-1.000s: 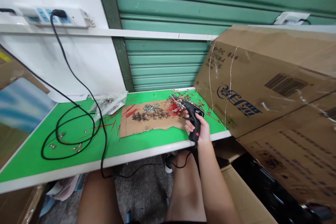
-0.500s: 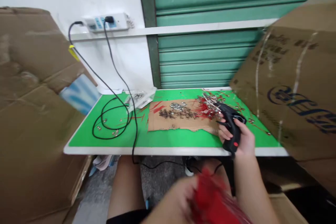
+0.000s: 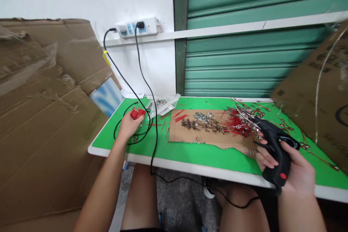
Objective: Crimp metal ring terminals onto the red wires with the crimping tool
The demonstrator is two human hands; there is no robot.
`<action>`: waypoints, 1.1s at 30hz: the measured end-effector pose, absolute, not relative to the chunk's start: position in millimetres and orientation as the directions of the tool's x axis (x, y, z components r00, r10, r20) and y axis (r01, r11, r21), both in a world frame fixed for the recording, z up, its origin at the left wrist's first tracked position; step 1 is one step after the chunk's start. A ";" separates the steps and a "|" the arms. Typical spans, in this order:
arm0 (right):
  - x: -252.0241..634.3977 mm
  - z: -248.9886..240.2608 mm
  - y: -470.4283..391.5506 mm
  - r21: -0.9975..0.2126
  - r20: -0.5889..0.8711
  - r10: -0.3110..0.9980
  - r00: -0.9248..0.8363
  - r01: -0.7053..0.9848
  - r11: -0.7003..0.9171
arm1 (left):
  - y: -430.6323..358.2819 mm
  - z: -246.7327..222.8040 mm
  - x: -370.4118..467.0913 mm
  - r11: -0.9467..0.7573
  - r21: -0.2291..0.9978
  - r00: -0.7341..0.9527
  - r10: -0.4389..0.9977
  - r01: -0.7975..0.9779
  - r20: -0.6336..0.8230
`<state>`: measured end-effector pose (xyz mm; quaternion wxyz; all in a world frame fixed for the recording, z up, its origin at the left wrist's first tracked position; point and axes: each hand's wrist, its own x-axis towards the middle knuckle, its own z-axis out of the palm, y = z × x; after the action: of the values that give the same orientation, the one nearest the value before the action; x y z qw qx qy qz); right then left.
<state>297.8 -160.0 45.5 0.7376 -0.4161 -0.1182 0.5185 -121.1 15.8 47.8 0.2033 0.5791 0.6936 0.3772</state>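
Tool (image 3: 269,130), black, pistol-shaped: likely light, rigid; hold by handle (image 3: 280,167) | right hand (image 3: 300,172): wrapped round it | left hand (image 3: 129,125): grasping red item (image 3: 138,113) | cardboard (image 3: 187,136): between hands

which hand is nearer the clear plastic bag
Left: the left hand is just left of the plastic bag; the right hand is well off to its right.

Over a green tabletop (image 3: 187,156), the right hand (image 3: 297,170) grips a black hot-glue gun (image 3: 277,148), nozzle toward red strings (image 3: 236,123) heaped by a torn cardboard sheet (image 3: 183,135), while the left hand (image 3: 128,125) holds a red object (image 3: 138,113) near a looped black cable (image 3: 156,137).
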 end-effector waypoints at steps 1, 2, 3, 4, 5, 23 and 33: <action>297.1 46.4 -159.6 -0.738 -0.266 0.858 0.440 -0.666 0.113 | 26.7 41.5 -120.0 0.065 0.733 -0.235 0.963 0.677 0.131; 296.4 47.1 -159.3 -0.739 -0.273 0.852 0.447 -0.665 0.112 | 35.9 35.8 -119.0 0.080 0.704 -0.225 0.968 0.705 0.115; 295.6 47.7 -159.1 -0.739 -0.278 0.848 0.452 -0.664 0.113 | 43.3 30.9 -118.2 0.091 0.674 -0.215 0.971 0.733 0.103; 294.9 48.0 -158.9 -0.738 -0.280 0.844 0.456 -0.665 0.115 | 49.2 27.1 -117.6 0.096 0.641 -0.205 0.974 0.761 0.097; 294.4 48.2 -158.7 -0.736 -0.281 0.843 0.458 -0.667 0.117 | 53.7 24.2 -117.3 0.096 0.609 -0.191 0.977 0.788 0.092; 299.5 39.6 -160.7 -0.750 -0.221 0.883 0.413 -0.651 0.117 | 67.9 20.1 -107.9 -0.029 0.630 -0.070 0.989 0.776 0.132; 300.0 41.7 -162.7 -0.791 -0.193 0.893 0.407 -0.603 0.104 | -22.8 107.5 -132.9 -0.097 0.726 -0.292 0.873 0.681 0.390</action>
<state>300.0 -162.7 41.7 0.7233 -0.4246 -0.1705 0.5172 -132.9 -22.8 107.5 0.1059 0.5857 0.6636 0.4533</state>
